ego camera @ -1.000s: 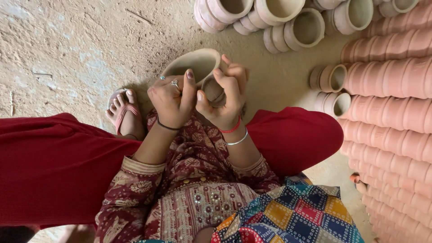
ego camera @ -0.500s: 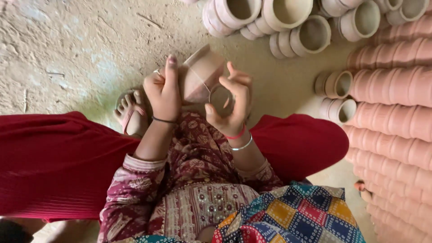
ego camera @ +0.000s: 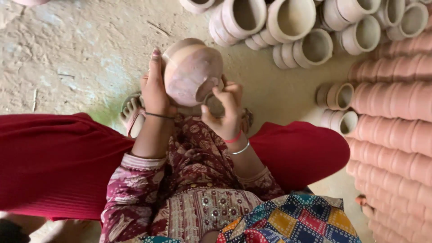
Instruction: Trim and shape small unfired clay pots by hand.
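Head view: clay cup (ego camera: 191, 74) held in the air over the lap, tipped sideways, base toward camera, mouth facing away. Left hand (ego camera: 155, 90) flat against its left wall, fingers extended. Right hand (ego camera: 225, 110) curled under the base, fingertips touching. Stacked cups (ego camera: 396, 126) at right.

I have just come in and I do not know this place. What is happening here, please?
A person sits on the earthen floor holding a small clay pot in both bare hands. The left hand supports its side, and the right hand has its fingers at the pot's base. The pot is tipped on its side. Many similar clay pots lie in front, and long stacked rows of pots are on the right.
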